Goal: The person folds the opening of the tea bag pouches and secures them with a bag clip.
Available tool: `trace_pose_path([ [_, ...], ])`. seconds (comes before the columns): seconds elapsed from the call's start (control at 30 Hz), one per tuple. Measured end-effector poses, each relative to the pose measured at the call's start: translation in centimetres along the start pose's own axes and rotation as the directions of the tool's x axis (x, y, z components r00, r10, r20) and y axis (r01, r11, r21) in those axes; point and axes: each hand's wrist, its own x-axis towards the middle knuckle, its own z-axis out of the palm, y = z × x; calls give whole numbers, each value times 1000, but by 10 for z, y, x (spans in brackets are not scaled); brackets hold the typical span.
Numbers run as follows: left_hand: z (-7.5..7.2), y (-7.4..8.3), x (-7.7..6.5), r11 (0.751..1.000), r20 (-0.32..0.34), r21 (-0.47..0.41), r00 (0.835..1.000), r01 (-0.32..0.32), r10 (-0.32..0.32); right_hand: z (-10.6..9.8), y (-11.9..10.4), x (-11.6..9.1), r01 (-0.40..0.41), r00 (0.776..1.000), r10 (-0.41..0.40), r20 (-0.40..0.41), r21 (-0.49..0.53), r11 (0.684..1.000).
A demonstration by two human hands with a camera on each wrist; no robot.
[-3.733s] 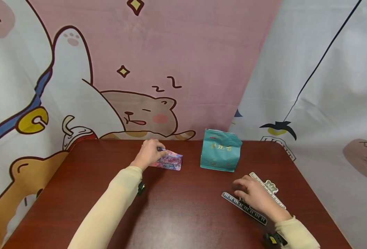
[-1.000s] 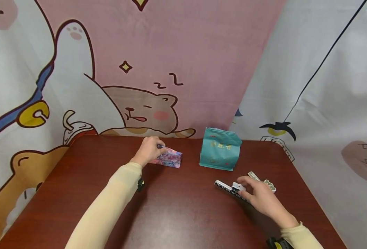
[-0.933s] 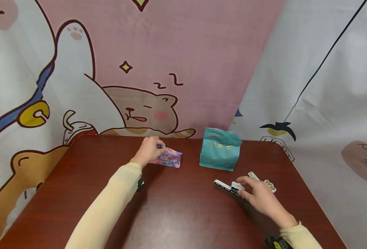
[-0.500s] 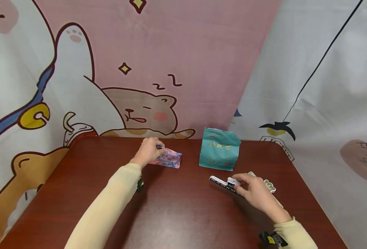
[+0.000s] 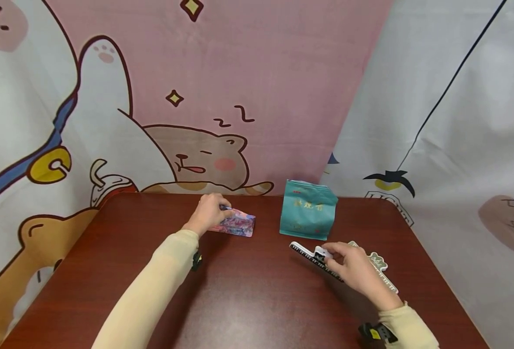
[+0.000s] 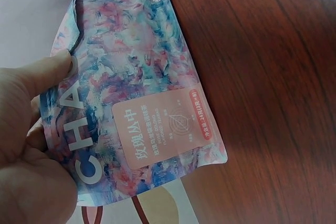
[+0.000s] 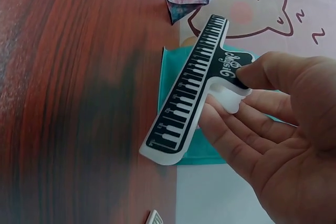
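At the back of the table, my left hand point(image 5: 208, 214) holds a pink and blue patterned tea pouch point(image 6: 126, 72) by its top edge, thumb on the front. Toward the right, my right hand point(image 5: 356, 271) pinches a long black-and-white clip point(image 7: 190, 90) printed with piano keys. The thumb presses its black "Music" tab while the fingers lie behind the white handle. The clip is tilted over the table. A second clip point(image 5: 383, 275), pale with a grey-green handle, lies partly hidden behind the right hand.
A teal pouch point(image 5: 308, 213) with gold lettering stands upright at the back, between the two hands. The dark red-brown table point(image 5: 239, 291) ends at a printed cartoon curtain point(image 5: 283, 97) behind it.
The right hand has picked the piano-key clip up from the table and moved it left and slightly back. The left hand stays on the tea pouch.
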Motion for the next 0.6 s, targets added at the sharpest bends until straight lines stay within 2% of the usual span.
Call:
trace_pose_path([
  [0.17,1,1,-1,1000,0,-9,1000,5,-5,5,-2,3,45,999,-45,-23,-19,999],
  [0.43,1,0,0,1000,-4,-10,1000,12,-12,11,-5,10,59,998,-60,-27,-45,997],
  [0.6,1,-1,0,1000,-10,-9,1000,1,-1,16,-6,14,88,994,-91,-61,-50,995],
])
